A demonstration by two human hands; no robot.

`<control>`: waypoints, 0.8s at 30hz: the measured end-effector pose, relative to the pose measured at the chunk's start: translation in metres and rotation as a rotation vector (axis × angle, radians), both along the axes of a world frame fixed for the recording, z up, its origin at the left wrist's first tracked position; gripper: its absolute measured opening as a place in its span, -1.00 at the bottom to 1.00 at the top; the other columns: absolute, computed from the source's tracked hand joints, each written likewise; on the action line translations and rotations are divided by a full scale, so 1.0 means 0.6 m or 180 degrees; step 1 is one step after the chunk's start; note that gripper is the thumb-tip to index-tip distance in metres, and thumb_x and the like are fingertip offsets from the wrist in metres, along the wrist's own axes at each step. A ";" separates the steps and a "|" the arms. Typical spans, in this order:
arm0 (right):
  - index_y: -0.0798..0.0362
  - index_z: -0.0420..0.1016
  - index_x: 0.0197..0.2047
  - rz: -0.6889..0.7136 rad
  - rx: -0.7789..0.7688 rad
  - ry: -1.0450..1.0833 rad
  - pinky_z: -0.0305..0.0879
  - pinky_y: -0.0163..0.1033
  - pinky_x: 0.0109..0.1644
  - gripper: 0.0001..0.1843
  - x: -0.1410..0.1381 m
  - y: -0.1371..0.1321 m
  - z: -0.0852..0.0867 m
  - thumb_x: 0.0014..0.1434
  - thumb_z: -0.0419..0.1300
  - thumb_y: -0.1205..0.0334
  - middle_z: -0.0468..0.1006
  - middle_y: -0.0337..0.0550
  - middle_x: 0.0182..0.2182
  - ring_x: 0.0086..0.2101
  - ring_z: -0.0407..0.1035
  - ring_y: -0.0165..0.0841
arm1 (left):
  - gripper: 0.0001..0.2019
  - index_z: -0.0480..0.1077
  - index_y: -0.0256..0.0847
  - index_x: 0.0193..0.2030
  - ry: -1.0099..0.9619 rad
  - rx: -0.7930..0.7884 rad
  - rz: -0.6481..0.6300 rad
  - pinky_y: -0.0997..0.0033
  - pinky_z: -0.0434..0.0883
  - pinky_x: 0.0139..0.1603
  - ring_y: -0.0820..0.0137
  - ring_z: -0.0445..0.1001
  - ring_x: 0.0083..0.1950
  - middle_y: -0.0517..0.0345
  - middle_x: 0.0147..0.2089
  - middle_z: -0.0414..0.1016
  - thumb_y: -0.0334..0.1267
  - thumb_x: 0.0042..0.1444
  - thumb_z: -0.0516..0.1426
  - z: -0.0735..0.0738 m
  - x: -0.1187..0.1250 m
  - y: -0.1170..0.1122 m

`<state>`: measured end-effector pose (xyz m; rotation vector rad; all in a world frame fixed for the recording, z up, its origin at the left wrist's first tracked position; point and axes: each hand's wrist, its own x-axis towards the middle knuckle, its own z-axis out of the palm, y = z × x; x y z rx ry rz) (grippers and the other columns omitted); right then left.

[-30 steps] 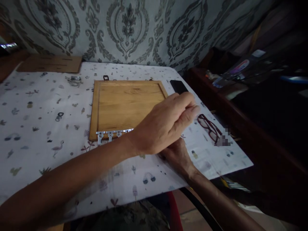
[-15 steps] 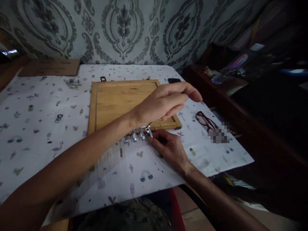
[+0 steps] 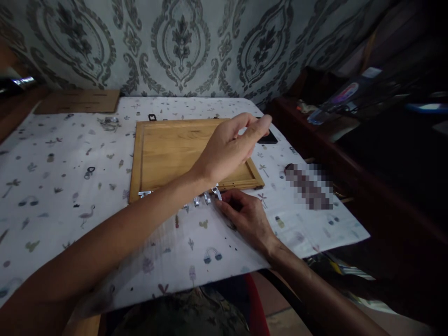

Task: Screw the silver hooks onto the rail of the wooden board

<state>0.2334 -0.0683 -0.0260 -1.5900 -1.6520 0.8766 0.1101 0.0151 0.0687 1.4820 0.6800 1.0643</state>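
Observation:
A wooden board (image 3: 168,149) with a raised rim lies on the patterned tablecloth (image 3: 52,196). A row of small metal clips (image 3: 206,198) sits along its near edge. My left hand (image 3: 229,149) hovers over the board's right side, thumb and fingers pinched together near the far right corner; what they hold, if anything, is too small to name. My right hand (image 3: 245,217) rests on the cloth just below the board, fingers bent and closed on the rightmost metal clip (image 3: 217,192).
A black phone (image 3: 269,138) lies past the board's right corner. A cardboard sheet (image 3: 79,100), loose metal parts (image 3: 108,122) and a small black ring (image 3: 88,172) lie to the left. Dark wooden furniture with a bottle (image 3: 336,98) stands at the right, beyond the table's edge.
My left hand rose from the board's near right corner and drew back toward the far right corner, closing into a pinch. My right hand, hidden under it before, now shows at the clips.

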 end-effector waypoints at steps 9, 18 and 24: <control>0.05 0.51 -0.40 -0.0033 0.0011 -0.0037 0.17 -0.30 -0.48 -0.76 0.000 0.002 0.001 0.17 0.25 0.06 0.42 -0.25 -0.58 -0.55 0.22 -0.43 | -0.65 0.20 -0.15 -0.41 0.0670 0.1147 0.0418 0.38 0.37 -0.23 0.45 0.36 -0.31 0.24 -0.41 0.29 -0.09 0.42 0.05 -0.019 -0.036 0.004; 0.04 0.47 -0.40 -0.0010 -0.0035 0.0056 0.16 -0.32 -0.51 -0.73 0.002 0.001 -0.005 0.20 0.24 0.02 0.41 -0.27 -0.58 -0.57 0.20 -0.46 | -0.90 0.33 -0.16 -0.23 0.2203 0.2208 0.0747 0.28 0.40 -0.13 0.28 0.47 -0.15 0.14 -0.27 0.41 -0.28 0.31 0.17 -0.002 -0.071 -0.014; 0.03 0.44 -0.41 -0.0011 -0.0093 0.0114 0.14 -0.32 -0.52 -0.74 0.002 0.000 -0.005 0.19 0.24 0.03 0.37 -0.28 -0.59 -0.57 0.18 -0.46 | -0.88 0.28 -0.14 -0.27 0.2106 0.2445 0.0523 0.19 0.41 -0.10 0.24 0.45 -0.17 0.10 -0.26 0.39 -0.40 0.31 0.08 -0.001 -0.082 -0.014</control>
